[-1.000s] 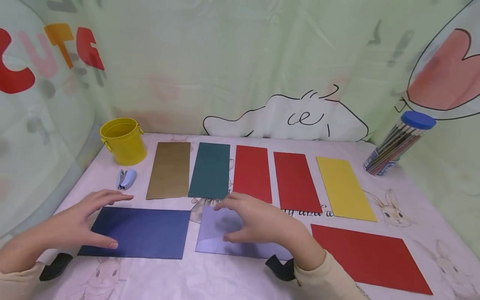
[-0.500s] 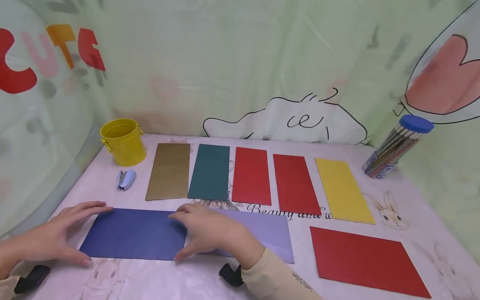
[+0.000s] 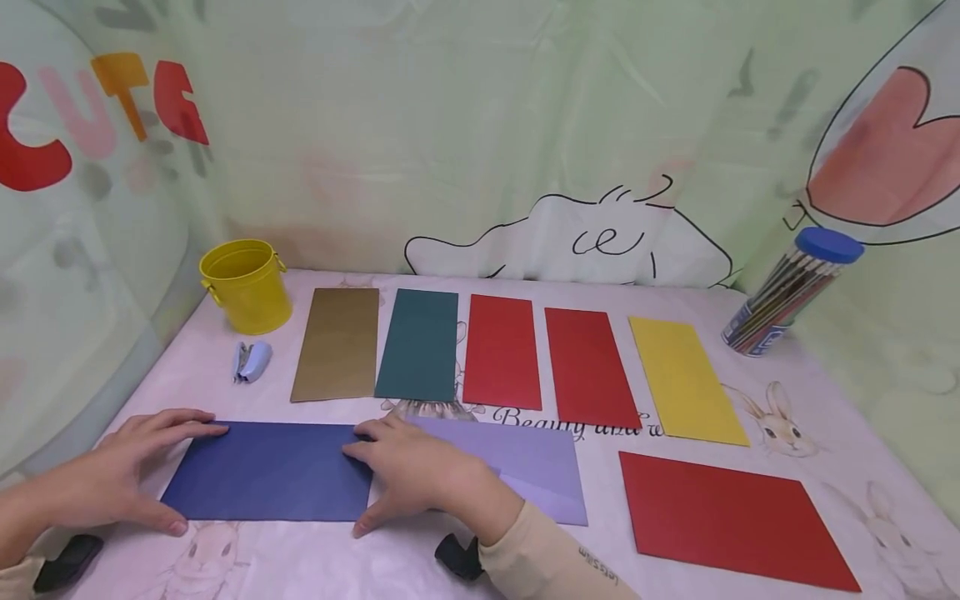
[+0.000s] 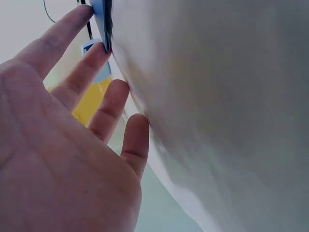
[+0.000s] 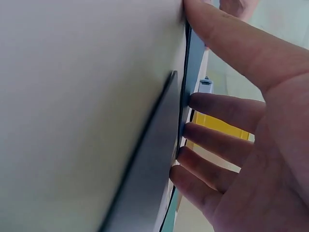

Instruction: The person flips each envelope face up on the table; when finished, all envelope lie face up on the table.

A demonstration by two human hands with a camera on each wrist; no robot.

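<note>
Lying toward the left edge of the tabletop (image 3: pixel 337 567), long axis roughly parallel to the far edge, the blue card (image 3: pixel 270 471) stretches from the left hand (image 3: pixel 142 467), fingers (image 4: pixel 108 108) spread against one end, to the equally near right hand (image 3: pixel 416 467), likewise spread.

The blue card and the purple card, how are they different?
Colour: the blue card is dark, while the purple card is pale.
Hands: the blue card has the left hand at its left end and the right hand at its right end; the purple card's right end has neither.
Hiding: the blue card shows nearly whole from the head view, but the right hand hides the purple card's left part.
Both are oblong and lie flat.
</note>
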